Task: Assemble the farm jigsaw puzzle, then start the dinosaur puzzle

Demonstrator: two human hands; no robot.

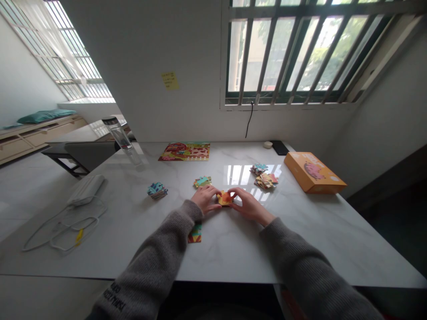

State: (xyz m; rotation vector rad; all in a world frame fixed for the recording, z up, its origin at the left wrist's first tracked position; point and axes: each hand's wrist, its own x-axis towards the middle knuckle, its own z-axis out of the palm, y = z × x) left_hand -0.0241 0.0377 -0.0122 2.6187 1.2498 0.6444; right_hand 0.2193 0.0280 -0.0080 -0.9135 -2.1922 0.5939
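Cardboard by the look, likely light and stiff with fragile tabs, best taken by opposite edges, with left grip (204, 199) and right grip (250, 206) pinching yellow-orange puzzle pieces (225, 198).

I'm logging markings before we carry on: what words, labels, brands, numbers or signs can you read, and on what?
None reads clearly.
Left sleeve: dark lettering, too blurred.
Yellow note: handwriting, too small.
Orange box: pale lettering, too blurred.
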